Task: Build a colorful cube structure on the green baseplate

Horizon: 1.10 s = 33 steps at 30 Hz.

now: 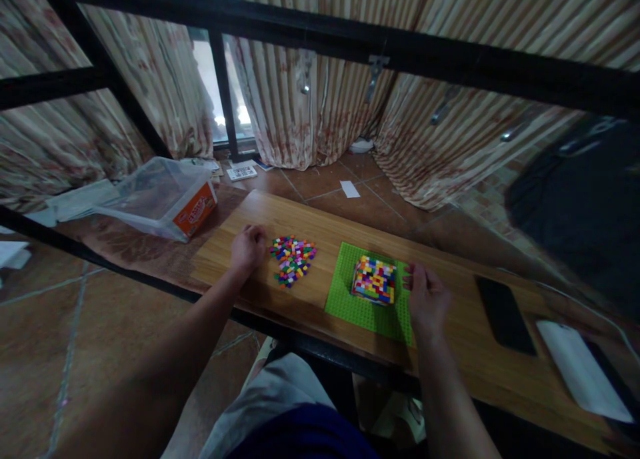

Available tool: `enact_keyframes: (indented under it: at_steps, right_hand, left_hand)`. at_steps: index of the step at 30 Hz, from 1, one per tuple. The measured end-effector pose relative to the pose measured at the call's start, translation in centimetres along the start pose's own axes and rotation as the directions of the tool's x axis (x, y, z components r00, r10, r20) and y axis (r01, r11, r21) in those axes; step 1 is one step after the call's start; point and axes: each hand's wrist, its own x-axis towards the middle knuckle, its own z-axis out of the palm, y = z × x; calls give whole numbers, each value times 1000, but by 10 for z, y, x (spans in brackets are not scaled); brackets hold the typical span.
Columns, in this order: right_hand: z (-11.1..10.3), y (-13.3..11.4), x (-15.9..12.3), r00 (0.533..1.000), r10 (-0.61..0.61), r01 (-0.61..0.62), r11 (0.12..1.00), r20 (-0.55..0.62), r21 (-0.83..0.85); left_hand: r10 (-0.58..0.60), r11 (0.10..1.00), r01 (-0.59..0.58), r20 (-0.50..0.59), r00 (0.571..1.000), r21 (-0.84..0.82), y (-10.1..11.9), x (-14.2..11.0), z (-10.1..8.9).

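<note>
Bricks are the work in the head view, and the step in hand looks to be handling them one at a time between a pile and a built block. The left hand (249, 247) rests on the counter (310, 305) near its left edge, just beside the loose bricks (293, 259); its fingers are curled together, and whether a brick sits inside them I cannot tell. The right hand (429, 297) is at the right edge of the green baseplate (345, 305), its fingers bent beside the block (374, 280); at this blur I cannot tell whether they meet or grip anything. The block sits near the middle of the baseplate, which lies between the counter's far and near edges. As a judgement, the next move calls for a fine fingertip pinch and careful lining up with the studs. Counted, there are two hands, one baseplate, one block and one pile, whose bricks are too small and crowded to number. Toward the counter's right end lie one black slab (505, 314) and one white flat object (583, 372); off its left edge stands one clear bin (170, 205) with one orange label (195, 209).
</note>
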Motion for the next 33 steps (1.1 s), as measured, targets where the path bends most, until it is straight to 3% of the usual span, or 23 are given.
enact_keyframes:
  at_steps: [5,8,12,15,17,24,29,33]
  right_hand:
    - [2,-25,-16,997,-81,81,997,1,-18]
    - [19,-44,-44,971,-195,199,980,136,-17]
    - [55,-61,-92,811,-373,378,922,452,83]
    - [84,-60,-120,697,-401,436,895,595,93]
    - [100,-56,-129,655,-398,475,878,642,59]
    - [130,-45,-134,651,-399,593,799,647,-104]
    - [135,-37,-134,634,-451,649,752,628,-115]
    - [130,-38,-135,642,-460,631,771,613,-82]
  left_hand:
    - [-16,1000,16,-2,1000,14,-1,-2,1]
    - [-17,1000,17,-3,1000,-9,-2,-3,2]
    - [-4,1000,4,-15,1000,-22,-3,-4,2]
    - [8,1000,-9,-12,1000,-26,-4,-5,4]
    - [10,1000,-10,-10,1000,-25,-4,-5,4]
    - [0,1000,-1,-12,1000,-24,-2,-6,2]
    - [17,1000,-17,-12,1000,-12,-3,-6,1]
    - [27,1000,-27,-17,999,5,-3,-5,1]
